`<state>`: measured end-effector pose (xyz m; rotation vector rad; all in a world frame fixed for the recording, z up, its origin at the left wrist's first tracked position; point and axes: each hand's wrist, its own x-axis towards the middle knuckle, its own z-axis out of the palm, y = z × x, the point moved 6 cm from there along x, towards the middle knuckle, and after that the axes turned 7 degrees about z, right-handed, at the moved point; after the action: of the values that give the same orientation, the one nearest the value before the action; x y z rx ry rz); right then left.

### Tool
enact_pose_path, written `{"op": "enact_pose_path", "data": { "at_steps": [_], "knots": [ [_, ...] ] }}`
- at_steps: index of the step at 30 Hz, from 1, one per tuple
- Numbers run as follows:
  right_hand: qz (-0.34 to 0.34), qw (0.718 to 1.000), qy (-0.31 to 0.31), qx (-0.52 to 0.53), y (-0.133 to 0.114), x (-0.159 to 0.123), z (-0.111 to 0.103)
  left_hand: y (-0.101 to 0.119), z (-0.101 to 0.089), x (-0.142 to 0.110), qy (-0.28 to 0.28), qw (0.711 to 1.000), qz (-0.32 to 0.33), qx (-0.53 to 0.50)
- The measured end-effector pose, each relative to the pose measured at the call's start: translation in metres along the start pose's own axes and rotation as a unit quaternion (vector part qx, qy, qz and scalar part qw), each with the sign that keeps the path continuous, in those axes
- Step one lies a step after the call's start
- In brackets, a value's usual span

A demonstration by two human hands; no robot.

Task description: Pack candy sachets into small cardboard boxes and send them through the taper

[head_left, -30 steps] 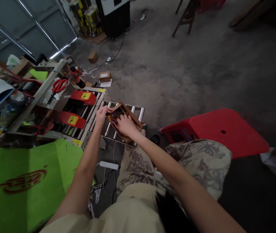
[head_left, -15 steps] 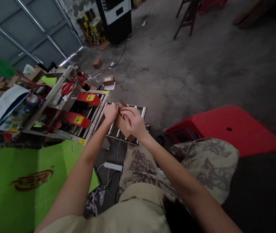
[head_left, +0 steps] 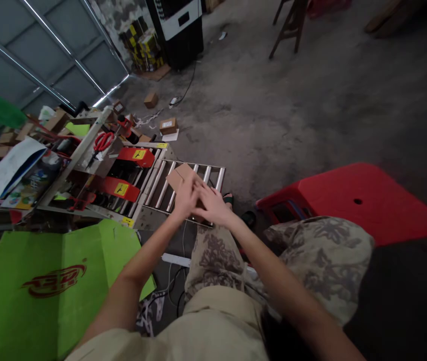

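resting both hands on a small brown cardboard box [head_left: 180,176], which lies on the metal rollers [head_left: 219,180] of a short conveyor section just beyond the knees. left hand [head_left: 185,197] over the middle of it, fingers straight-ish and together, tips on or just above the top. right hand [head_left: 213,204] comes in from the other side, fingers stretched toward the left ones, thumb apart and lower. no clenched fist on either; can't tell if they grip the box or only lie against it, undersides hidden. far end of the box pokes out past the fingers, flat, with a thin dark seam

handling, my guess: light to middling, contents hidden. card looks stiff along the edges, softer at the flaps, could dent under hard thumbs. not slippery to the skin, but rollers may let it slide if pushed from one side. best hold: palms on two opposite side walls, low near the corners, not by the flaps

nearby: red guides [head_left: 122,188] with yellow labels left of the rollers, red-handled scissors [head_left: 103,141] beyond, red stool [head_left: 367,200] off to the right
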<state>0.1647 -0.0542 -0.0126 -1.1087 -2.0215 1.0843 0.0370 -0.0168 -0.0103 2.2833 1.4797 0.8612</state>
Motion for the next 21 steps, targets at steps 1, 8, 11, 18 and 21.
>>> {"op": "enact_pose_path", "data": {
  "at_steps": [1, 8, 11, 18, 21],
  "knots": [
    [-0.005, 0.998, -0.013, 0.063, 0.009, -0.001, -0.007, 0.017, 0.007, -0.012, -0.06, 0.998, 0.036, 0.008],
    [0.206, 0.849, 0.182, 0.452, 0.101, -0.037, -0.015, 0.045, 0.025, -0.035, -0.152, 0.969, 0.06, 0.183],
    [0.247, 0.853, 0.159, 0.431, 0.118, -0.05, 0.0, 0.006, 0.015, -0.006, -0.12, 0.963, 0.01, 0.242],
    [0.319, 0.837, 0.204, 0.395, 0.147, -0.097, -0.012, -0.119, -0.086, 0.035, -0.125, 0.945, -0.101, 0.286],
    [0.335, 0.827, 0.236, 0.384, 0.15, -0.112, -0.015, -0.13, -0.091, 0.033, -0.128, 0.943, -0.082, 0.297]
  ]
}}
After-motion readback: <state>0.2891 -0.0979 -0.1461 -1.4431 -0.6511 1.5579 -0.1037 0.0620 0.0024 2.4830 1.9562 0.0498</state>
